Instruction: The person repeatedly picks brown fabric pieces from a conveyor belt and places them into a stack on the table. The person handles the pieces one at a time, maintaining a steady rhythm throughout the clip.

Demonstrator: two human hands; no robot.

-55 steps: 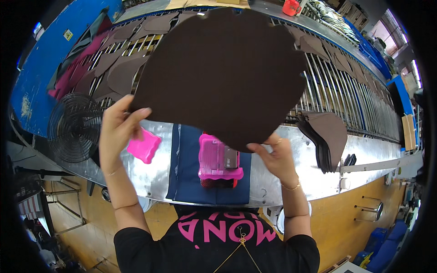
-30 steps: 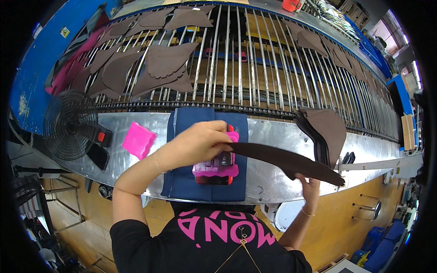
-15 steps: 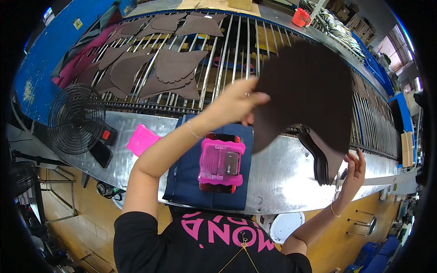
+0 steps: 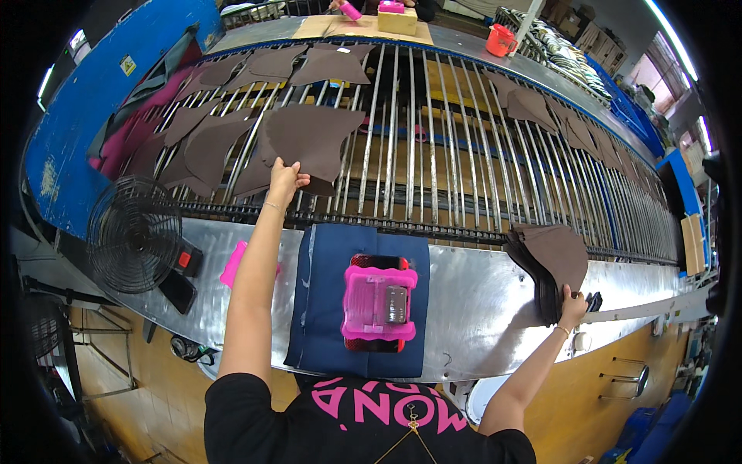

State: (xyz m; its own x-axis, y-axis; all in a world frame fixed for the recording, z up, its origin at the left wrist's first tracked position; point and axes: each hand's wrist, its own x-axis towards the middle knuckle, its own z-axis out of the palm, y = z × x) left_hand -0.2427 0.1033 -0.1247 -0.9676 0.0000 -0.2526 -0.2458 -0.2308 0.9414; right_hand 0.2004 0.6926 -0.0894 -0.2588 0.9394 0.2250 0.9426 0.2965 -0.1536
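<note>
The left hand (image 4: 284, 176) reaches far over the metal bench (image 4: 464, 301) and rests on the near edge of a large brown leather piece (image 4: 309, 143) lying flat across the rod conveyor (image 4: 433, 155); the fingers lie on top of it with the thumb seemingly beneath, a light pinch at the edge that suits laying a limp sheet flat across the bars, though the grip is too small to read for certain. The piece sits among other brown cut pieces (image 4: 205, 143) spread over the left of the rack, overlapping one of them slightly. The right hand (image 4: 573, 300) is stretched out to the right, fingers closed on the near edge of a stack of brown pieces (image 4: 553, 263) that stands at the far rim of the bench, within easy reach. Between the arms a pink tool (image 4: 379, 301) sits on a dark blue cloth (image 4: 340, 309), and a small black fan (image 4: 133, 232) stands at the left end. Half a second ago the left hand held the sheet up in the air over the right part of the rack; now it lies flat on the left, and the right hand, then open beside the stack, has closed on it.
</note>
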